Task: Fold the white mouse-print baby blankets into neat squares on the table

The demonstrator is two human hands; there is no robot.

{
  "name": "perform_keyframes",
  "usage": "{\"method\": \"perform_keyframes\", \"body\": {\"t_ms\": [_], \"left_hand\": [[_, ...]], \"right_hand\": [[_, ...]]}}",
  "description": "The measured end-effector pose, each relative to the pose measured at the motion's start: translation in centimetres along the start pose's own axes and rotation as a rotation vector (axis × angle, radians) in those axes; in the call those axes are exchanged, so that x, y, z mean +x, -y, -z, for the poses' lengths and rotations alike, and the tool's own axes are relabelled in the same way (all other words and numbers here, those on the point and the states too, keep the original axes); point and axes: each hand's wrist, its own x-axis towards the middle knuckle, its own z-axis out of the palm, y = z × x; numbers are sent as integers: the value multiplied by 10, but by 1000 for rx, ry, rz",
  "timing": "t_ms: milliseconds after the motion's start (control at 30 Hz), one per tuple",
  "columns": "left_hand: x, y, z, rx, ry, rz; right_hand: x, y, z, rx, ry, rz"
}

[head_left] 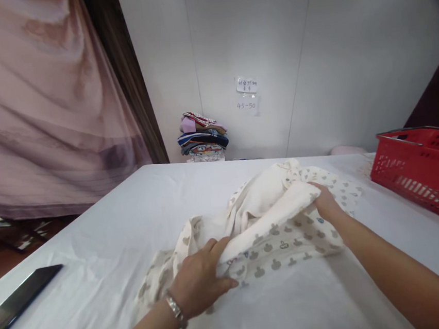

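Observation:
A cream garment [267, 253] with small grey-brown printed shapes lies rumpled on the white-covered table, its plain pale inner side partly turned up. My right hand [326, 203] grips the raised edge of a fold at the garment's right; its fingertips are hidden behind the cloth. My left hand [201, 275], with a metal bracelet on the wrist, rests at the near left part of the garment. Its thumb is spread away from the fingers, and cloth shows in the gap between them.
A red plastic basket [418, 171] stands at the table's right edge. A flat dark object [21, 302] lies at the left. Folded clothes [203, 137] are stacked beyond the table's far edge, by a wall with paper labels [247, 97]. A pink curtain [43, 109] hangs left.

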Motion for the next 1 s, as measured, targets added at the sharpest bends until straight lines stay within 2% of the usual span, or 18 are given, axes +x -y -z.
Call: {"method": "perform_keyframes", "body": {"t_ms": [67, 100, 200, 267, 300, 400, 533, 600, 633, 700, 767, 867, 1000], "left_hand": [[3, 2, -15, 150, 16, -2], [5, 3, -21, 200, 28, -7], [11, 8, -30, 301, 100, -29], [16, 12, -24, 345, 104, -22], [18, 14, -17, 358, 76, -7], [26, 27, 15, 356, -125, 77], [34, 52, 56, 328, -509, 229], [39, 65, 62, 311, -645, 293], [42, 70, 60, 301, -666, 301], [46, 76, 47, 278, -611, 228], [47, 78, 27, 253, -495, 52], [38, 72, 1, 231, -406, -207], [11, 53, -16, 253, -358, -406]], "right_hand": [[-16, 12, 6, 267, -4, -101], [-27, 18, 8, 303, 72, -118], [-63, 37, 10, 224, 393, -106], [-82, 47, 10, 100, 570, -47], [-89, 50, 11, 23, 614, -7], [-100, 44, 13, -269, 627, 104], [-103, 19, 14, -535, 658, 90], [-106, 10, 11, -568, 710, 62], [-107, 7, 9, -575, 735, 57], [-110, 6, 2, -597, 758, 82], [-112, 8, -4, -609, 720, 159], [-111, 13, -9, -528, 585, 201], [-106, 27, -10, -251, 328, 90]]}}
